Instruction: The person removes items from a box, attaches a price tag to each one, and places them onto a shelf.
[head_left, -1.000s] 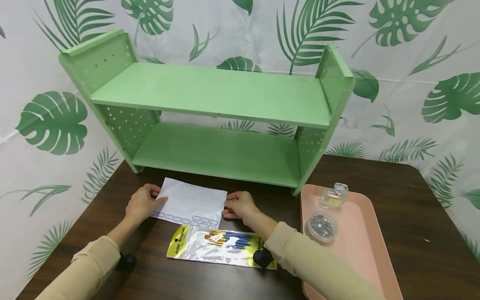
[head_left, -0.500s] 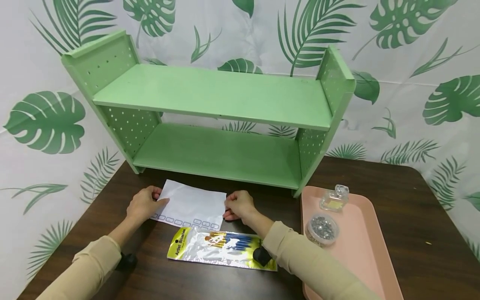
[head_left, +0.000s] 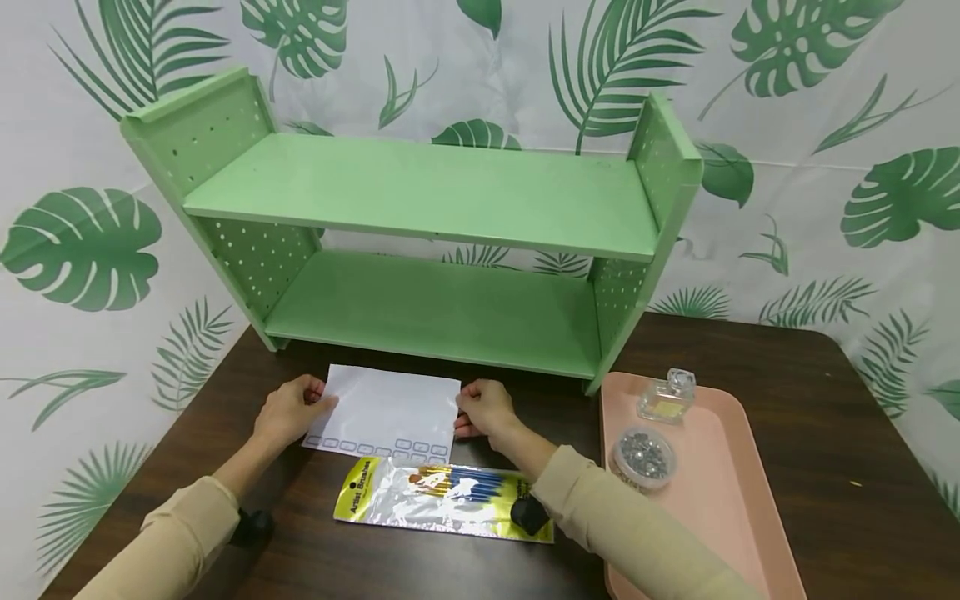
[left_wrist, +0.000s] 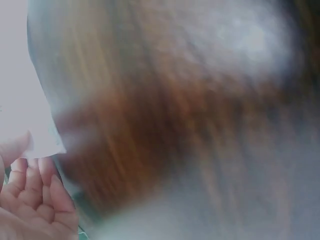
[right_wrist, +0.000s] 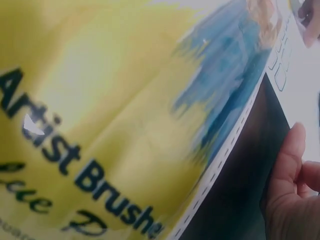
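Observation:
A white sheet of paper (head_left: 393,408), printed with small rounded boxes along its near edge, spans the space between both hands in front of the shelf. My left hand (head_left: 288,412) pinches its left edge, thumb on top and fingers underneath. At the right edge, my right hand (head_left: 486,410) holds the sheet between thumb and fingers. Close to the paper's near edge lies a clear and yellow pack of artist brushes (head_left: 390,500), below my right wrist. The left wrist view shows a corner of the paper (left_wrist: 20,95) under the thumb, with the fingers (left_wrist: 32,187) curled beneath.
A green two-tier shelf (head_left: 435,304) stands at the back of the dark wooden table (head_left: 832,467). To the right, a pink tray (head_left: 720,500) bears a small glass bottle (head_left: 666,398) and a round clear tub (head_left: 643,457) of silvery bits. A leaf-patterned cloth hangs behind.
The right hand has shifted slightly right with its edge of the paper, and the sheet looks flatter and more taut. The left hand keeps its hold almost in place.

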